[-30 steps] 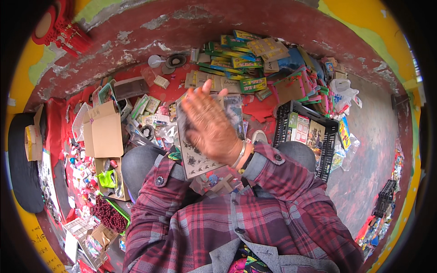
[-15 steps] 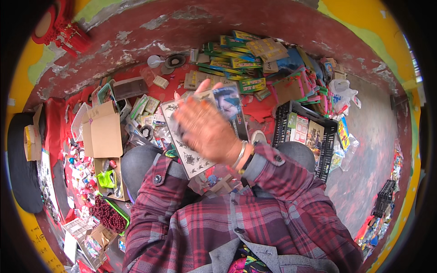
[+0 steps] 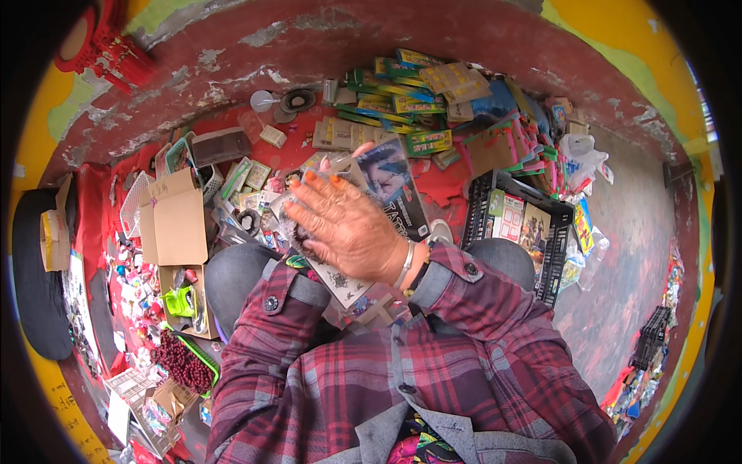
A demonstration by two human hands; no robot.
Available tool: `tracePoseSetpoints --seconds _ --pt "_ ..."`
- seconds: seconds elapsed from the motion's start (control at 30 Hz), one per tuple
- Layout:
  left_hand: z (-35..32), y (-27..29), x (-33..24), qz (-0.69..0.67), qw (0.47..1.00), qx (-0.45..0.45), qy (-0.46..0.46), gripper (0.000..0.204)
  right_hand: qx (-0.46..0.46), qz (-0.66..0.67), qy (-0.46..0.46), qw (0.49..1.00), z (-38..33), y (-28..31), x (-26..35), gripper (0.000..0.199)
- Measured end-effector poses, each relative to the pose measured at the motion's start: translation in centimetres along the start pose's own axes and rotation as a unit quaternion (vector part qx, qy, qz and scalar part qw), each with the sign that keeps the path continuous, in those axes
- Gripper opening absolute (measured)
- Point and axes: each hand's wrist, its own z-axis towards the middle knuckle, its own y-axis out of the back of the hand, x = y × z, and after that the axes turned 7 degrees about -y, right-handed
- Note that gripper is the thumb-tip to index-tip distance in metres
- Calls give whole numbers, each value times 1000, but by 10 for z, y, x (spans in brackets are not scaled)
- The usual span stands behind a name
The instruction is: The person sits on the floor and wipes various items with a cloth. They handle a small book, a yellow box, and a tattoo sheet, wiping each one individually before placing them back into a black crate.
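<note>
Above my lap, a white tattoo sheet (image 3: pixel 337 283) with small black designs lies together with a dark printed card (image 3: pixel 389 179) in clear wrapping. My right hand (image 3: pixel 352 228) rests flat across them, palm down with fingers spread, hiding their middle. It wears a silver bracelet (image 3: pixel 407 263) and a dark band. From beneath, my left hand (image 3: pixel 362 149) holds the sheet and card; only its fingertips show past their far edge, and the rest is covered.
An opened cardboard box (image 3: pixel 175 224) and loose small goods lie left. A black plastic crate (image 3: pixel 550 267) with printed packs stands right. Beyond are stacked green and yellow boxes (image 3: pixel 425 104) by the red wall (image 3: pixel 371 35). Dark red beads (image 3: pixel 182 362) fill a green tray at lower left.
My right hand has slowed from a blur and sits slightly further right, its fingers spread over the sheet. The dark card shows more of its surface beyond the hand.
</note>
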Motion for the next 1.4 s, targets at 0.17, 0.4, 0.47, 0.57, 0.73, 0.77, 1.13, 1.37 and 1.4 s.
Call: tracePoseSetpoints --seconds 0.17,0.4,0.47,0.57,0.73,0.77,1.13,1.37,1.4 --pt "10 -56 5 201 953 -215 -75 70 -83 -132 -58 986 12 21 -34 56" --pt "7 -29 -23 -33 995 92 2 77 -88 -45 -61 993 -1 0 -23 50" --pt "3 -27 -18 19 998 34 -50 75 -17 3 -21 1000 -6 -3 -1 51" --pt "-1 -28 -16 46 997 11 -67 73 -49 -83 -14 995 0 2 -12 52" --pt "-2 -28 -16 58 997 12 -50 68 -164 -95 -107 976 9 15 -54 55" --pt "-1 -26 -16 61 997 11 -50 68 -162 -100 -107 976 7 11 -51 56" --pt "-4 -16 -8 75 995 1 -61 59 -128 -165 -107 972 13 20 -47 52" --pt "1 -8 -9 85 995 -12 -58 53 -17 -7 -18 1000 -3 -4 -3 55" --pt "1 -8 -10 89 994 -15 -60 53 11 14 -4 1000 -3 -4 1 55"
